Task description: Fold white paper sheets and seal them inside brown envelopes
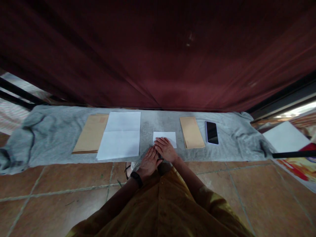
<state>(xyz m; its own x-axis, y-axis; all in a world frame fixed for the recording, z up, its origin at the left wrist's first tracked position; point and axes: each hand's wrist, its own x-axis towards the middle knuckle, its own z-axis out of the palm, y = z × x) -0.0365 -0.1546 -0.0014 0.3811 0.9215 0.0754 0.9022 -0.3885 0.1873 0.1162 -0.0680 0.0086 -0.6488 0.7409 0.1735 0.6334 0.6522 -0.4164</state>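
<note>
A small white piece of paper, seemingly folded, lies on the grey cloth in front of me. My right hand rests flat on its lower left part, fingers stretched out. Just left of it, my left hand, with a dark watch on the wrist, lies flat at the paper's lower left corner. Its fingertips come close to my right hand, and I cannot tell whether they touch the paper. Farther left are large white sheets with a crease across the middle. To the right lies a small stack of brown envelopes.
Larger brown envelopes lie partly under the white sheets. A phone with a dark screen sits at right. Grey cloth covers the narrow surface, a dark red curtain hangs behind it, and black bars flank both ends.
</note>
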